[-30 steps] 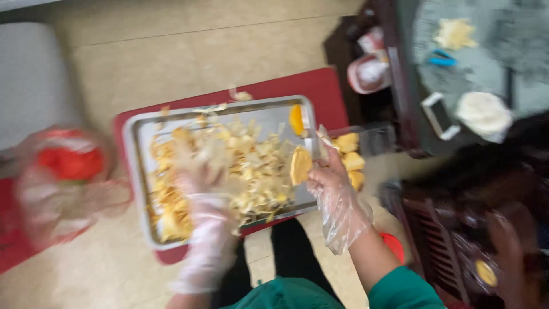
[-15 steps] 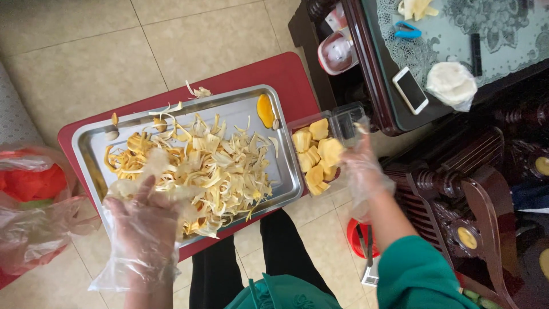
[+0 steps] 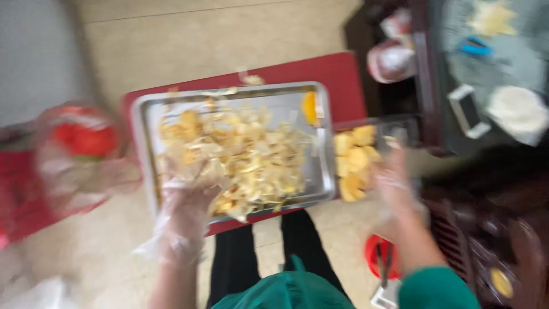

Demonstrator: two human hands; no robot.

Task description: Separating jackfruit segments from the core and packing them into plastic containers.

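Note:
The view is motion-blurred. My left hand [image 3: 186, 214], in a thin clear plastic glove, rests on the near left of a heap of pale yellow fibrous strips [image 3: 254, 160] in a metal tray [image 3: 280, 103]. My right hand [image 3: 396, 189], also gloved, hovers with fingers apart just right of a clear container of yellow fruit pieces [image 3: 354, 161] and holds nothing. An orange-yellow piece [image 3: 309, 107] lies in the tray's far right corner.
The tray sits on a red stool top [image 3: 326, 68] over a tiled floor. A plastic bag with something red [image 3: 86, 143] lies at left. At right stands a dark wooden table with a phone [image 3: 466, 111] and a white bundle [image 3: 517, 111]; a red tool [image 3: 380, 257] lies by my leg.
My head has swung, shifting and blurring the scene. The right hand put its yellow piece into the container and has drawn back from it. The left hand stays on the strips.

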